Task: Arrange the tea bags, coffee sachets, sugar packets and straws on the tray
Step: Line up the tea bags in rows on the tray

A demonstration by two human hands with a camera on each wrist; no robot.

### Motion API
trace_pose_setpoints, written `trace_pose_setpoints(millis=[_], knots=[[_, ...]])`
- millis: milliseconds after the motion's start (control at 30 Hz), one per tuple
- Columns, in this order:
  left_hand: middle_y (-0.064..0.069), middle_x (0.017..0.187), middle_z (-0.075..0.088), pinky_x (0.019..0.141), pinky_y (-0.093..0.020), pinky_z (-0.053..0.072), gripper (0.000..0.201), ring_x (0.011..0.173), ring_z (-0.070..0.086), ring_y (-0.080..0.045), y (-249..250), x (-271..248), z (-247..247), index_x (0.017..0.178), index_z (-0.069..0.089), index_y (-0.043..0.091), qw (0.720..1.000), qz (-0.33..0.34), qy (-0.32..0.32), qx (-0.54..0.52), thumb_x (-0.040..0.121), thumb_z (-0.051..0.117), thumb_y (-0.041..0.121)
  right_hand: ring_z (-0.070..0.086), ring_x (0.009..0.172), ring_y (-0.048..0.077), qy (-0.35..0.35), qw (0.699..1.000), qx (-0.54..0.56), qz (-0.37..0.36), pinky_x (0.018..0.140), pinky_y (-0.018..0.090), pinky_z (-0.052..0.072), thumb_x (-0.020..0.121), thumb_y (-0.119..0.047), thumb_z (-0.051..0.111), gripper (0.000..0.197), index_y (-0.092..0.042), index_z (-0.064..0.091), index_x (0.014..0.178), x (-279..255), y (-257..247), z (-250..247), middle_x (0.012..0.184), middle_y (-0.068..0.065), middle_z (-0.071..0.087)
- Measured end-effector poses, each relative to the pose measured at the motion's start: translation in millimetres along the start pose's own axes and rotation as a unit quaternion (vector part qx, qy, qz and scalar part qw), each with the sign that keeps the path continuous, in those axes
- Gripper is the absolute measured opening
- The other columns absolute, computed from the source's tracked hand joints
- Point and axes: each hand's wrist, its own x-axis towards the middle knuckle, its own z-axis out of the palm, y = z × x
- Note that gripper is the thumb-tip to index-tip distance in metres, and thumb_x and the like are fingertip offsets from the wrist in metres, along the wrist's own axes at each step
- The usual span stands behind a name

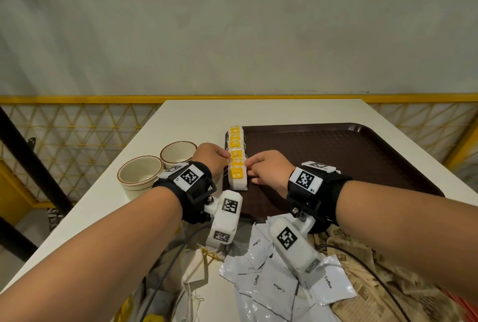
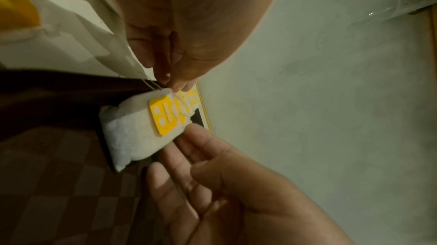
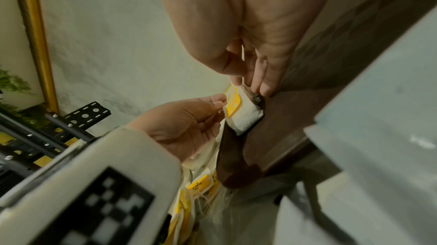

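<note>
- One dark brown textured plastic tray point(image 1: 344, 156) is lying on the white table point(image 1: 196, 114), and a row of about six white tea bags with yellow tags point(image 1: 236, 157) is running along the tray's left edge.
- Two cream ceramic cups with brown rims point(image 1: 141, 174) are standing left of the tray, touching each other.
- Several white coffee sachets point(image 1: 278, 286) are piling up at the table's near edge, next to brown paper sugar packets point(image 1: 362, 270); their count is unclear.
- Only the right wrist view is showing more loose tea bags hanging by the tray's near corner.
- The left hand point(image 1: 210, 157) is touching the row from the left, its fingertips point(image 2: 179, 85) pinching a thread at the nearest tea bag point(image 2: 139, 133).
- The right hand point(image 1: 269, 169) is pressing the row's right side, thumb and fingers point(image 3: 264, 80) closing on the bag's edge.
- The row is lying between both hands.
</note>
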Motion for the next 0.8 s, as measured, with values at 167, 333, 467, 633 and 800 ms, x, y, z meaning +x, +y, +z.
trace_pose_setpoints(millis=[167, 333, 467, 633, 800], knots=[[-0.01, 0.103, 0.068, 0.093, -0.037, 0.051, 0.013, 0.098, 0.063, -0.023, 0.3, -2.3, -1.4, 0.095, 0.07, 0.012, 1.0, 0.005, 0.003, 0.002, 0.087, 0.062, 0.004, 0.065, 0.102, 0.027, 0.001, 1.0, -0.007, -0.004, 0.088, 0.037, 0.056, 0.09, 0.004, 0.042, 0.032, -0.012, 0.068, 0.097, 0.1, -0.3, -2.7, 0.108, 0.013, 0.065], [-0.01, 0.101, 0.068, 0.088, -0.034, 0.05, 0.014, 0.093, 0.062, -0.022, -3.2, -6.3, -6.2, 0.098, 0.069, 0.009, 0.999, 0.027, -0.019, 0.022, 0.087, 0.063, 0.005, 0.063, 0.093, 0.023, 0.011, 1.0, 0.013, -0.01, 0.086, 0.033, 0.056, 0.091, 0.005, 0.04, 0.032, -0.014, 0.065, 0.088, 0.2, 2.3, -5.8, 0.098, 0.014, 0.065], [-0.007, 0.097, 0.066, 0.086, -0.033, 0.051, 0.01, 0.085, 0.059, -0.016, -4.2, -8.2, -6.9, 0.094, 0.067, 0.013, 0.999, 0.026, -0.028, 0.032, 0.086, 0.065, 0.007, 0.066, 0.096, 0.021, -0.001, 1.0, 0.013, -0.015, 0.084, 0.03, 0.056, 0.09, 0.005, 0.041, 0.032, -0.009, 0.069, 0.097, 0.5, 1.6, -1.8, 0.106, 0.015, 0.068], [-0.007, 0.089, 0.064, 0.08, -0.034, 0.051, 0.01, 0.079, 0.057, -0.017, -4.1, -10.1, -8.3, 0.083, 0.062, 0.016, 0.999, 0.019, -0.029, 0.042, 0.082, 0.07, 0.01, 0.067, 0.098, 0.025, -0.001, 1.0, 0.011, -0.028, 0.085, 0.032, 0.056, 0.089, 0.005, 0.043, 0.031, -0.013, 0.067, 0.095, 0.5, 1.6, -1.0, 0.105, 0.015, 0.068], [-0.008, 0.091, 0.063, 0.076, -0.033, 0.05, 0.02, 0.08, 0.058, -0.018, -0.4, -9.7, -9.8, 0.078, 0.056, 0.021, 0.996, 0.014, -0.042, 0.076, 0.079, 0.074, 0.013, 0.055, 0.069, 0.016, -0.017, 1.0, 0.004, -0.015, 0.067, 0.024, 0.053, 0.091, 0.009, 0.037, 0.035, -0.009, 0.063, 0.076, -16.0, -4.8, -6.7, 0.077, 0.009, 0.058]])
